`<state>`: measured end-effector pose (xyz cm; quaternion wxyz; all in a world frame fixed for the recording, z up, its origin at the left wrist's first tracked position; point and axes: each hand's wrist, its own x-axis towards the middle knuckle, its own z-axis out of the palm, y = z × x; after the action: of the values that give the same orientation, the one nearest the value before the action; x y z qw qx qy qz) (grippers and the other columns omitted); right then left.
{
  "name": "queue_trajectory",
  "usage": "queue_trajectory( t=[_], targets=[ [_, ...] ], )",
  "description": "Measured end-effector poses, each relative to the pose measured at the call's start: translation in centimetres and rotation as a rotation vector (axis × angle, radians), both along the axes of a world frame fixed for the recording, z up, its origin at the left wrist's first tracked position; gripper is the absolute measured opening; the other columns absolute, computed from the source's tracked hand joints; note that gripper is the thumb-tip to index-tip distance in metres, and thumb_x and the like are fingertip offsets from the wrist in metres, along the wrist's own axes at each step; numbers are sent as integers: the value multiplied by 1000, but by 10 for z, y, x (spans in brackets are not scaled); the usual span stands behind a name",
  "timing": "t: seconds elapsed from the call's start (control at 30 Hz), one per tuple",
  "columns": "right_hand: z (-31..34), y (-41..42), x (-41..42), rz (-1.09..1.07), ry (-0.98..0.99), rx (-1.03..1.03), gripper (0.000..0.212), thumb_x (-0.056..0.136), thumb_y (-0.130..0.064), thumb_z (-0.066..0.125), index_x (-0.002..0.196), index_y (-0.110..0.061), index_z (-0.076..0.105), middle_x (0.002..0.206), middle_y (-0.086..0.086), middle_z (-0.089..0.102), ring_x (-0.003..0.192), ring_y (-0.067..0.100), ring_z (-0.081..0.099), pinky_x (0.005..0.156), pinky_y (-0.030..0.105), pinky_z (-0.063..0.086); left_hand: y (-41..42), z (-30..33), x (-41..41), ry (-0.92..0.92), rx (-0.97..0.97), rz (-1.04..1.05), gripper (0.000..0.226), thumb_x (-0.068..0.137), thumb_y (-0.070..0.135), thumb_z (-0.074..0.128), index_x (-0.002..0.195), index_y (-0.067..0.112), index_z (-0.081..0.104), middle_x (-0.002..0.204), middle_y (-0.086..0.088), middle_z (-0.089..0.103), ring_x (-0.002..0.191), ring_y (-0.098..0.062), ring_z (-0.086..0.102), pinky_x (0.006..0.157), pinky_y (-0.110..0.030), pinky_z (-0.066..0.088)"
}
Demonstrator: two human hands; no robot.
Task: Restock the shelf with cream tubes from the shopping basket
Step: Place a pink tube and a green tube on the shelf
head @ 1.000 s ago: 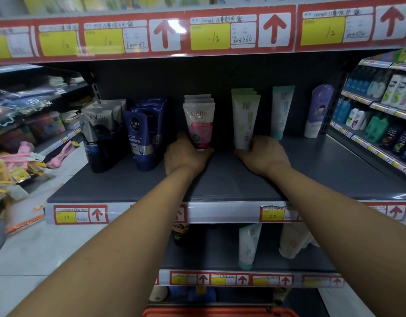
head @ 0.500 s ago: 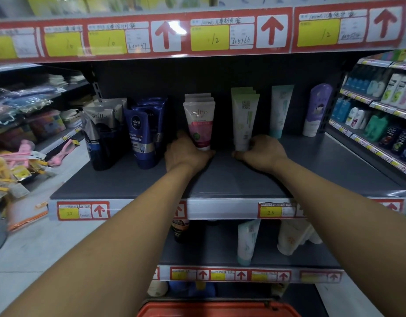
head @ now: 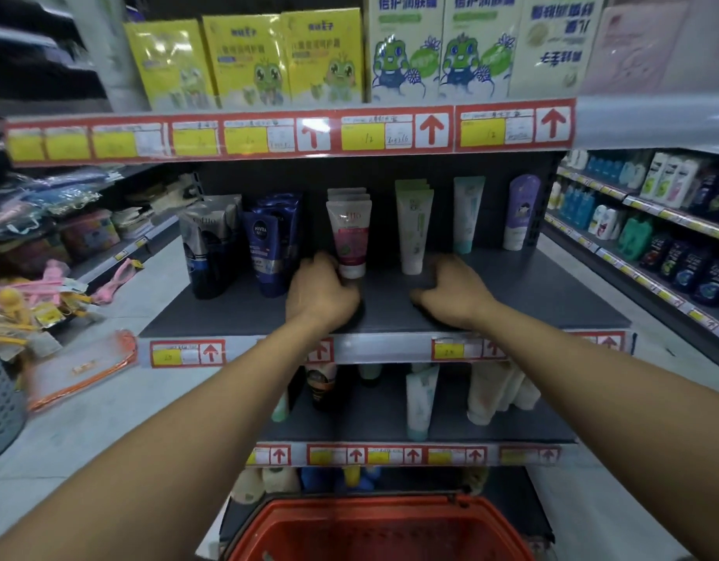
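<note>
On the dark grey shelf (head: 532, 293) stands a row of pink-and-white cream tubes (head: 349, 236), cap down. To its right is a row of green-and-white tubes (head: 413, 224). My left hand (head: 321, 293) lies on the shelf just left of the front pink tube's cap, with its fingers loosely curled and touching the cap's side. My right hand (head: 451, 293) rests on the shelf in front of the green-and-white tubes, a little apart from them and holding nothing. The red shopping basket (head: 374, 532) sits below at the bottom edge; its contents are not visible.
Dark Softto tubes (head: 208, 249) and blue Nivea tubes (head: 269, 249) stand at the shelf's left, and a teal tube (head: 467, 212) and a purple bottle (head: 521, 212) at the right. Boxed goods fill the shelf above. A grey basket (head: 1, 402) stands on the floor at left.
Both hands have drawn back from the tube bases toward the shelf's front edge. The view has tilted up and back, showing the upper shelf and more of the red basket.
</note>
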<state>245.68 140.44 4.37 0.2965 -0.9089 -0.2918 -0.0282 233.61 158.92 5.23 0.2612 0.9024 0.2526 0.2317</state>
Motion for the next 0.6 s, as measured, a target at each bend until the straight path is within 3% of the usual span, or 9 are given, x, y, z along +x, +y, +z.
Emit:
queue_trajectory(
  t=[0.1, 0.27, 0.47, 0.6],
  targets=[
    [-2, -11, -25, -28, -97, 60, 32, 81, -37, 67, 107, -19, 60, 112, 10, 61, 102, 31, 60, 77, 33, 45, -15, 6, -26, 6, 62, -34, 42, 86, 30, 66, 125, 16, 60, 127, -12, 61, 113, -36, 62, 92, -44, 55],
    [-19, -30, -77, -84, -253, 181, 43, 83, -23, 67, 123, -10, 64, 117, 7, 59, 109, 25, 57, 88, 35, 48, -35, 4, -63, -2, 127, -74, 38, 86, 27, 64, 122, 16, 60, 124, -9, 60, 110, -35, 62, 88, -44, 54],
    [-52, -45, -121, -85, -335, 221, 32, 84, -21, 68, 115, -14, 64, 110, 1, 51, 105, 19, 51, 86, 34, 48, -53, -22, -106, -15, 280, -143, 30, 92, 28, 64, 120, 19, 57, 117, -5, 61, 101, -27, 62, 73, -35, 43],
    [-86, -54, -140, -85, -430, 213, 28, 80, -19, 69, 106, -12, 65, 104, 2, 51, 100, 20, 50, 83, 34, 47, -62, -56, -133, -58, 259, -160, 25, 89, 24, 63, 114, 21, 62, 108, 1, 67, 96, -24, 65, 71, -36, 48]
  ],
)
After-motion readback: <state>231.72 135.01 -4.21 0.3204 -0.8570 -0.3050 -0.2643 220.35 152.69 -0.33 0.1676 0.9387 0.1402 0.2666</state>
